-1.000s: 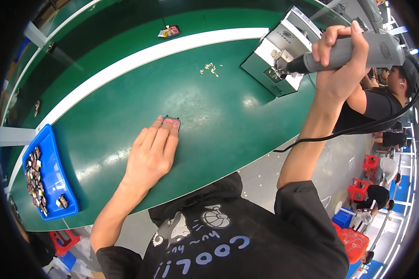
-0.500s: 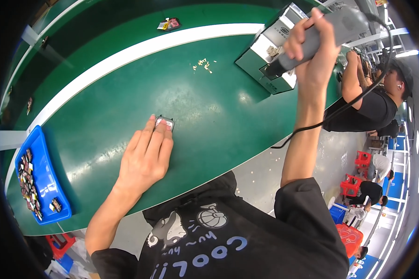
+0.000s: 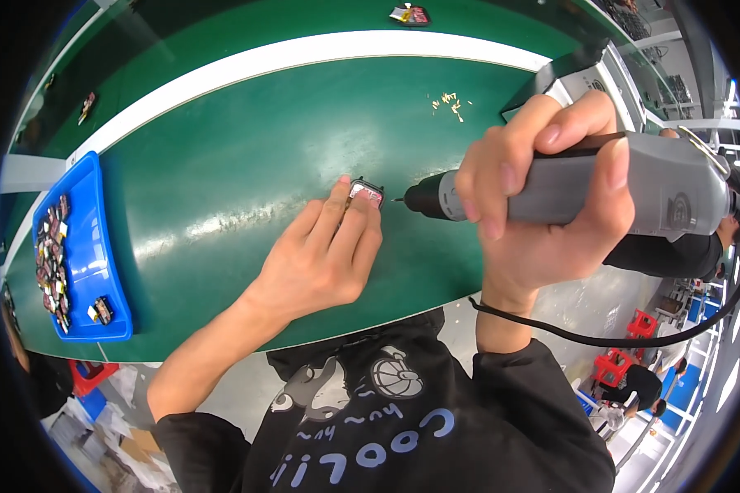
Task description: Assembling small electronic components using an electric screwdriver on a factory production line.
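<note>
My left hand rests on the green worktop, its fingers holding down a small dark-framed electronic part by its near side and top. The part has a pale and reddish face with short dark prongs at its edges; my fingertips hide some of it. My right hand is wrapped round a grey electric screwdriver. The tool lies nearly level, its black nose and thin bit pointing left. A small gap separates the bit tip from the part's right side. A black cord hangs below the tool.
At the left stands a blue tray with many similar parts heaped in it. Small gold-coloured pieces, apparently screws, lie scattered farther back. A box stands behind my right hand. Beyond the white rail lies another part.
The screwdriver has swung down and left from beside the box to near the part. In the picture, my left hand, the part and the surroundings have shifted as the view moved.
</note>
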A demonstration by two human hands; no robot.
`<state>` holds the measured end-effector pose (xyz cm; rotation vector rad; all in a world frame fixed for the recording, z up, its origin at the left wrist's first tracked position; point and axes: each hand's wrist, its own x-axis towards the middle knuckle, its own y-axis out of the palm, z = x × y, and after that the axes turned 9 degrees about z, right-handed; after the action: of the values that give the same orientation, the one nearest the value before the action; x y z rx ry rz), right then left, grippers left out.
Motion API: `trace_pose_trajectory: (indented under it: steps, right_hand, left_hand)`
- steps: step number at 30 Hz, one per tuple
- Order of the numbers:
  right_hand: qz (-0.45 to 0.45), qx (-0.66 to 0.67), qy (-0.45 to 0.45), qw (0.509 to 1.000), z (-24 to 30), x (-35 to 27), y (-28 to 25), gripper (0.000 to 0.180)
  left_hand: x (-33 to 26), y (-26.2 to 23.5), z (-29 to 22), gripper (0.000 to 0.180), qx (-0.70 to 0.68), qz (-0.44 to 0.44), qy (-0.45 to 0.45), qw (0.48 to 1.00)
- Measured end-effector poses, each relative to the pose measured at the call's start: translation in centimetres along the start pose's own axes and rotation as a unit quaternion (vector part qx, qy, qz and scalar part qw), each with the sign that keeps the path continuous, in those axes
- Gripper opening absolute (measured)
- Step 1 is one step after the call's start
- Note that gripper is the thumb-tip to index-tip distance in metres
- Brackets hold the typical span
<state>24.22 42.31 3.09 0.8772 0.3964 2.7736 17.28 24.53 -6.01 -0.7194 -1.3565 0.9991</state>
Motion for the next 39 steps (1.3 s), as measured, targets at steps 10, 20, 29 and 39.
trace_pose_trajectory:
  steps: [10, 20, 29, 39]
  right_hand:
    - [0.013, -0.039, 0.036, 0.998, -1.8, 0.0, 0.3, 0.035]
    - [0.037, -0.059, 0.044, 0.997, -2.4, 0.0, 0.4, 0.031]
    - [0.004, -0.055, 0.036, 0.998, -2.2, 0.2, 1.0, 0.031]
    - [0.024, -0.052, 0.046, 0.997, -2.0, 0.1, 0.5, 0.032]
  left_hand:
    - [-0.1, -0.4, 0.0, 0.022, -0.044, 0.030, -0.019, 0.998]
    - [0.0, -0.5, 0.0, 0.020, -0.050, 0.032, -0.020, 0.998]
    - [0.0, -0.5, 0.1, 0.018, -0.045, 0.029, -0.018, 0.998]
    - [0.1, -0.2, -0.1, 0.016, -0.041, 0.022, -0.017, 0.999]
